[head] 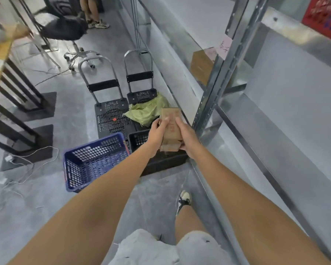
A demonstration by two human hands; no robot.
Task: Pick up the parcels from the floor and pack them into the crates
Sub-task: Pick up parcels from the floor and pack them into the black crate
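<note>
I hold a long brown cardboard parcel [170, 129] with red print in both hands, above a black crate [139, 139] on the floor. My left hand [158, 131] grips its left side, thumb on top. My right hand [186, 135] grips its right side near the lower end. A blue crate [96, 161] stands left of the black one, with nothing visible inside it. The black crate's inside is mostly hidden by my hands and the parcel.
Two black hand trolleys [113, 115] stand beyond the crates, with a green sack [145, 111] lying by them. Metal shelving [214, 96] runs along the right and holds a brown box [202, 64]. A table and stands are at left, cables on the floor, another person's legs far back.
</note>
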